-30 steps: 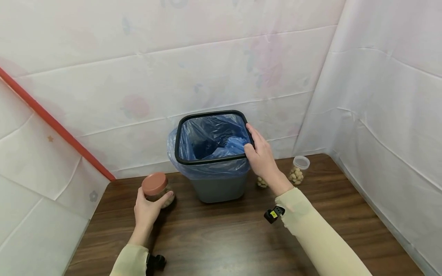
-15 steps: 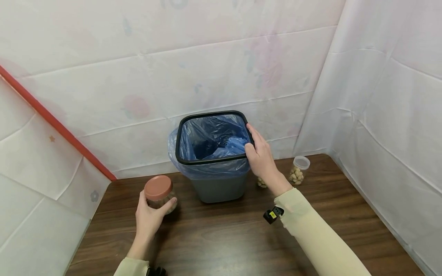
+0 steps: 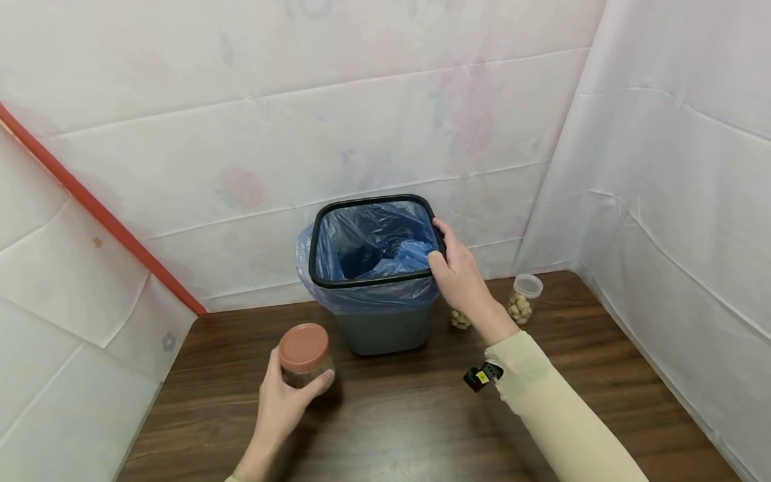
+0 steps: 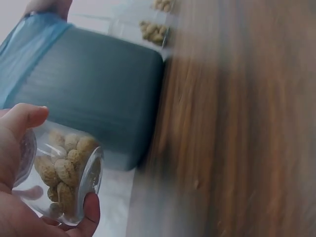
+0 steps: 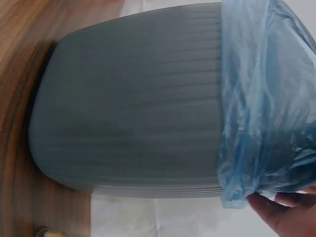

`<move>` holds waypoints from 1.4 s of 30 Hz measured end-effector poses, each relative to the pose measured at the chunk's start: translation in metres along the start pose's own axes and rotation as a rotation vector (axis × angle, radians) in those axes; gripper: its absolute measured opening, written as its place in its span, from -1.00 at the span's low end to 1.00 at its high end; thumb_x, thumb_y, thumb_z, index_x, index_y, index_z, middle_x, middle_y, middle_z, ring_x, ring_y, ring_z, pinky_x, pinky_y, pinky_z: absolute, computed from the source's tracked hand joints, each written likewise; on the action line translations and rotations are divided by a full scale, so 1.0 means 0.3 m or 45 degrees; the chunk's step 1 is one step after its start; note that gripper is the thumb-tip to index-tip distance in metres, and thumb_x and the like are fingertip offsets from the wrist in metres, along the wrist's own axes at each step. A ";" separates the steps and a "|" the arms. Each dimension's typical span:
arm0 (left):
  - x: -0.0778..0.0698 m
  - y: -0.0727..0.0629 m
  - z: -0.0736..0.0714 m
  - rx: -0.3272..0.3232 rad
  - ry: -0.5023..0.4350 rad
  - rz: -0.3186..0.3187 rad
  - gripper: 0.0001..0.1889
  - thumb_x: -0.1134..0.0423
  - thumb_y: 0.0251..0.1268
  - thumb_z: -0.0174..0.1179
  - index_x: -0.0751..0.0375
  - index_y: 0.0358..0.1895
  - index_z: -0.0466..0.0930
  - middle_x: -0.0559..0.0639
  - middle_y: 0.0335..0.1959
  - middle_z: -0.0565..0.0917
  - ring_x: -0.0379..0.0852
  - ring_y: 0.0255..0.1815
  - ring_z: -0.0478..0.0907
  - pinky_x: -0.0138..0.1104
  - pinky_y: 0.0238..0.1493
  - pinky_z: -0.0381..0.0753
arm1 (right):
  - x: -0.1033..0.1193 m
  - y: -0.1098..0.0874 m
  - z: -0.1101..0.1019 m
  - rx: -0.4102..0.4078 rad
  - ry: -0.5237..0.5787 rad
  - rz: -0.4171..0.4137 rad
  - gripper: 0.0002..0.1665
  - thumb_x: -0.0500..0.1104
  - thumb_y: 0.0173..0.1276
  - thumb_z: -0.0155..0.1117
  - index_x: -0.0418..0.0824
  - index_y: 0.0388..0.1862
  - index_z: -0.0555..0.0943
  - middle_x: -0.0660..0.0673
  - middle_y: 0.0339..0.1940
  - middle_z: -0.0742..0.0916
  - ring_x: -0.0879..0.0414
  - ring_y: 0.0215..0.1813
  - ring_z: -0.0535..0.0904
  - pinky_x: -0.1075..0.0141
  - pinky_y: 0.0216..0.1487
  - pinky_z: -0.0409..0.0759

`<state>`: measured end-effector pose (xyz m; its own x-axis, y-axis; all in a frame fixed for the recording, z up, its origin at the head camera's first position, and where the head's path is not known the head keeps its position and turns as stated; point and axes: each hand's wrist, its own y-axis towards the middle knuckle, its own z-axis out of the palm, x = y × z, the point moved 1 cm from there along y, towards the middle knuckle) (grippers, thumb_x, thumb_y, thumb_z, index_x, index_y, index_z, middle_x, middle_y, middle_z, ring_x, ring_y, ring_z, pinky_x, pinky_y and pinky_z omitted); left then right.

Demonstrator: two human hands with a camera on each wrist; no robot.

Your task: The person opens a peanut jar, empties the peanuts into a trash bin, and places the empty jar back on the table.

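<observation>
My left hand (image 3: 282, 408) grips a clear jar (image 4: 66, 173) of unshelled peanuts, its thumb and fingers around the side. A reddish-brown lid (image 3: 304, 347) tops the jar. In the left wrist view the jar's base looks raised off the table. Right of it stands a grey trash bin (image 3: 383, 333), lined with a blue plastic bag (image 5: 266, 98) folded over the outside. A black rim frame (image 3: 373, 282) runs around the bin's top. My right hand (image 3: 466, 284) holds the bin's right rim, thumb on the front corner and fingers along the side.
Right of the bin, a small clear jar (image 3: 521, 304) of peanuts with a translucent lid stands near the table's back edge. Another jar (image 3: 460, 320) of peanuts is partly hidden behind my right forearm. White sheeting (image 3: 241, 174) hangs behind the dark wooden table (image 3: 385, 415).
My left hand has brought the lidded jar to the right and nearer to me. The right hand keeps its hold on the bin's rim; the bin has stayed in place.
</observation>
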<state>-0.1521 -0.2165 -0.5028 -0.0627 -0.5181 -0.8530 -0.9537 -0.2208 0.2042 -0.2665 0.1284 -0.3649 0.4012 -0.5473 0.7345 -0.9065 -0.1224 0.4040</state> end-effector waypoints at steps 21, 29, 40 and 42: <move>-0.143 -0.124 0.158 0.197 -0.219 0.133 0.02 0.13 -0.02 0.80 -0.12 0.56 0.40 -0.15 0.32 0.67 -0.15 0.28 0.65 -0.14 0.25 0.68 | 0.003 -0.274 -0.037 -0.058 0.102 0.111 -0.13 0.17 0.78 0.04 -0.19 0.81 0.03 -0.27 0.59 0.51 -0.18 0.53 0.51 -0.22 0.41 0.56; -0.172 -0.146 0.213 0.219 -0.239 0.176 0.01 0.17 -0.04 0.81 -0.15 0.54 0.42 -0.18 0.32 0.67 -0.15 0.26 0.67 -0.19 0.18 0.72 | -0.037 -0.435 0.056 -0.085 0.054 0.035 -0.38 -0.04 0.75 0.14 -0.27 0.62 0.36 -0.20 0.31 0.72 -0.13 0.28 0.69 -0.01 0.13 0.73; -0.181 -0.176 0.280 0.282 -0.169 0.214 0.01 0.12 -0.07 0.82 -0.14 0.51 0.43 -0.21 0.26 0.67 -0.12 0.18 0.67 -0.19 0.10 0.72 | -0.080 -0.539 0.186 0.126 0.176 0.115 -0.37 0.07 0.73 0.22 -0.12 0.62 0.44 -0.04 0.33 0.66 -0.15 0.29 0.65 0.16 0.08 0.74; -0.180 -0.181 0.288 0.292 -0.153 0.217 0.00 0.13 -0.07 0.81 -0.11 0.51 0.44 -0.19 0.26 0.67 -0.12 0.18 0.67 -0.19 0.10 0.72 | -0.086 -0.550 0.205 0.144 0.191 0.117 -0.38 0.06 0.72 0.23 -0.13 0.62 0.45 -0.05 0.34 0.65 -0.14 0.28 0.65 0.17 0.08 0.75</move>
<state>-0.1222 -0.1052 -0.5091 -0.2491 -0.4271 -0.8692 -0.9670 0.0606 0.2473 -0.1355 0.1117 -0.4841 0.3233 -0.4319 0.8420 -0.9459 -0.1746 0.2736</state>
